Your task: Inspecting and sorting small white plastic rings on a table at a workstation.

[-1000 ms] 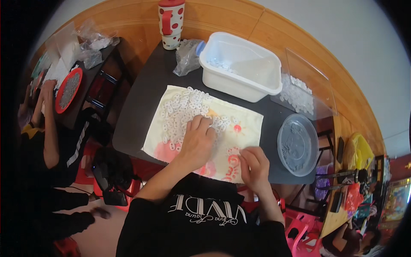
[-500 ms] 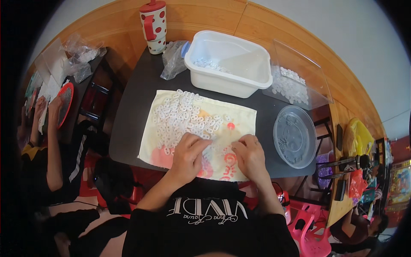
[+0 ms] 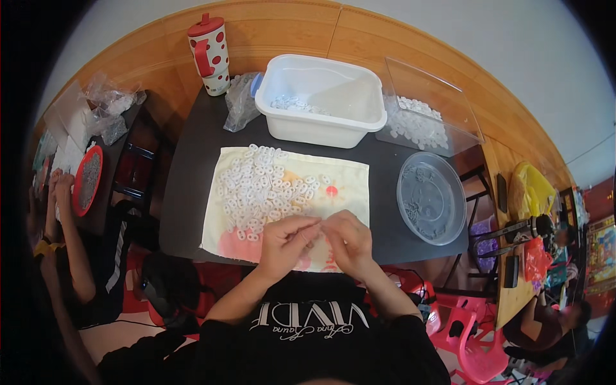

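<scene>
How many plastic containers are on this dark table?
3: a white tub at the back, a clear box to its right, and a round clear tray at the right. None seem hidden.

White rings (image 3: 256,189) on pale yellow cloth (image 3: 346,183) with pink-red patches; red-dotted white tumbler (image 3: 210,54).

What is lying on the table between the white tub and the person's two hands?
In the head view, a pale yellow cloth lies between the white tub and the hands, left hand and right hand, with small white rings heaped on it.
</scene>
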`<state>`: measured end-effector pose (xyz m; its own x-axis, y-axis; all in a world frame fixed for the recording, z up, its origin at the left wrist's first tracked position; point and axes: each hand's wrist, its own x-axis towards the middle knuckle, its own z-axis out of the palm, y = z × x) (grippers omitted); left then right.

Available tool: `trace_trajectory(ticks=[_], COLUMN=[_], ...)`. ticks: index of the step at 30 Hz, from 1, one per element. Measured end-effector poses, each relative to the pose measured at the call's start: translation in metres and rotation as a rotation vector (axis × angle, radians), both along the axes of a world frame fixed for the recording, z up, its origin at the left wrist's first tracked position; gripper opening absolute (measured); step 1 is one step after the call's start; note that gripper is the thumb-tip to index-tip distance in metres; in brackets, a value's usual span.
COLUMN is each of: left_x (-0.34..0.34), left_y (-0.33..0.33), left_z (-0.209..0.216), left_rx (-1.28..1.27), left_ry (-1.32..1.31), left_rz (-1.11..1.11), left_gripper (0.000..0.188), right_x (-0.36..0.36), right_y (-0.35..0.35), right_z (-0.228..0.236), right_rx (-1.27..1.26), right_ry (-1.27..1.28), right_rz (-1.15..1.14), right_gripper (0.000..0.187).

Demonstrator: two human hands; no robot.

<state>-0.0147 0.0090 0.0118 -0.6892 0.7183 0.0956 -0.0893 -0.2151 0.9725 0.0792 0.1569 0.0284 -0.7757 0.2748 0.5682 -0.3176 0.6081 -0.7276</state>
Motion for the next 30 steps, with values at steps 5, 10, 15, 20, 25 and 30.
trace_trajectory(ticks=[5,10,15,20,25,30], left_x=[-0.012,-0.013,-0.015,-0.013,-0.011,-0.01], left_y=[0.003,-0.001,-0.004,-0.005,-0.008,-0.008], left_z=[-0.014,-0.018,-0.026,-0.024,-0.023,-0.02], left_rx=[0.039,0.185,0.195,0.192,0.169,0.161], left_ry=[-0.348,-0.377,-0.337,-0.341,-0.334,-0.32], left_rz=[-0.138,-0.129,-0.088,-0.09,-0.091,-0.073], left_gripper=[0.021,0.021,0.022,0.02,0.02,0.02], right_x=[0.004,0.023,0.054,0.056,0.044,0.046], right_y=[0.002,0.085,0.18,0.206,0.194,0.188], right_z=[0.007,0.005,0.012,-0.014,-0.011,-0.002], right_rx=[0.282,0.445,0.642,0.771,0.911,0.947], right_ry=[0.08,0.038,-0.452,-0.717,-0.796,-0.805], right_rz=[-0.011,-0.387,-0.657,-0.629,-0.603,-0.612], right_gripper=[0.022,0.015,0.012,0.01,0.006,0.012])
